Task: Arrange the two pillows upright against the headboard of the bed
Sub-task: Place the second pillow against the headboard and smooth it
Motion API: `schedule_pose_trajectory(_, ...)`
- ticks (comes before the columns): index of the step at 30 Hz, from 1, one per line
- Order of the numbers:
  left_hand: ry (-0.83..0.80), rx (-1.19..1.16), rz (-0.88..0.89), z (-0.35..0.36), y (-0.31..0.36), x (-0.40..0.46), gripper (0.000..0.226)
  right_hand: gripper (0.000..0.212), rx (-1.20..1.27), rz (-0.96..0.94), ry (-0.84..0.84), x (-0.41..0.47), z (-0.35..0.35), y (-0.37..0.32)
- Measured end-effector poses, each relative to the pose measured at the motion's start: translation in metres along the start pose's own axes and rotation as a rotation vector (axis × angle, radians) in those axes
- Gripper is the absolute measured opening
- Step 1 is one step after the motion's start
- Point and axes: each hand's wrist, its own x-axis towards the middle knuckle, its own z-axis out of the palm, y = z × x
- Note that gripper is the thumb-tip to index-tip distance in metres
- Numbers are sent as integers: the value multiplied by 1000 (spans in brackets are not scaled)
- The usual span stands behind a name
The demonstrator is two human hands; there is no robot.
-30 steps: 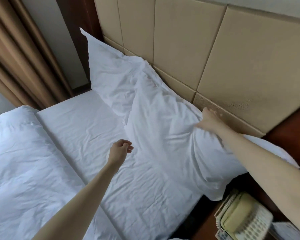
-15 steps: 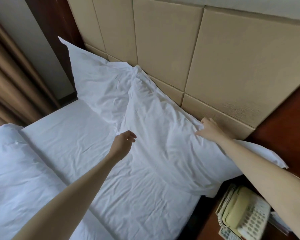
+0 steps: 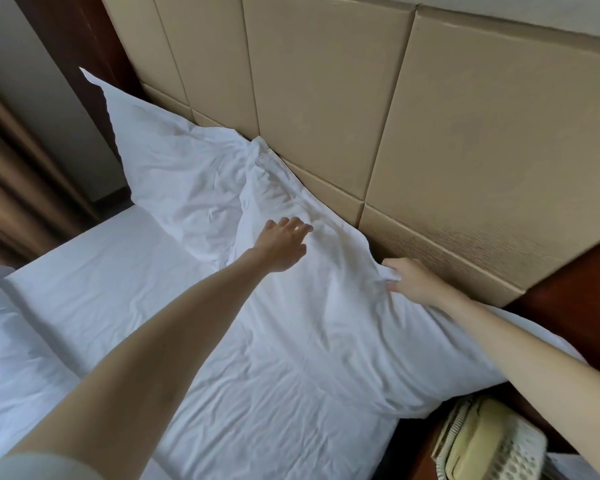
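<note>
The near pillow (image 3: 326,323) leans against the padded headboard (image 3: 326,98), with its long axis along the headboard, from the bedside corner toward the far pillow (image 3: 174,174), which it overlaps a little. Its top edge is lower at the right hand (image 3: 413,280), whose fingers are pinched on a fold of the pillowcase just at the headboard. The left hand (image 3: 283,245) lies on the upper face of the same pillow, fingers apart and stretched toward the top edge; I cannot tell for sure if it presses or only touches. The far pillow stands upright in the corner, well apart from both hands. Beside the bed, a beige telephone (image 3: 489,441) sits on the wooden nightstand (image 3: 426,455). No containers are visible.
</note>
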Motion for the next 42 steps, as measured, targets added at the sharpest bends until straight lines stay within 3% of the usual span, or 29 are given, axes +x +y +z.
schedule_pose_trajectory(5, -8, 168, 237, -4, 8, 48, 62, 27, -89, -112, -53, 5, -11, 2)
schedule_pose_trajectory(9, 0, 361, 415, -4, 11, 77, 67, 45, -191, -287, -48, 1, -21, -2)
schedule_pose_trajectory(11, -69, 386, 454, -3, 6, 84, 66, 49, -266, -375, -27, -2, -24, -5)
schedule_pose_trajectory(14, -165, 417, 458, -6, -10, 90, 60, 38, -309, -391, 25, -5, -24, -8)
schedule_pose_trajectory(19, -183, 486, 231, -6, -35, 81, 32, 15, -187, -208, 36, -1, -24, -11)
schedule_pose_trajectory(22, -153, 461, 39, 9, -46, 61, 28, 53, -461, 34, -183, 0, -25, -12)
schedule_pose_trajectory(24, -125, 406, -47, 15, -48, 51, 27, 53, -621, 80, -334, -2, -22, -17)
schedule_pose_trajectory(26, -82, 347, -118, 11, -47, 46, 27, 45, -607, 83, -375, -1, -25, -27)
schedule_pose_trajectory(32, 233, 42, -347, -50, -49, 55, 27, 49, -445, 55, -191, -8, -83, -69)
schedule_pose_trajectory(36, 373, -186, -486, -73, -49, 44, 19, 43, 32, -41, 145, -19, -107, -88)
schedule_pose_trajectory(39, 370, -136, -429, -77, -54, 26, 18, 37, -111, -87, 151, -26, -96, -98)
schedule_pose_trajectory(42, 499, -221, -462, -69, -54, 7, 12, 39, -102, -122, 218, -34, -92, -102)
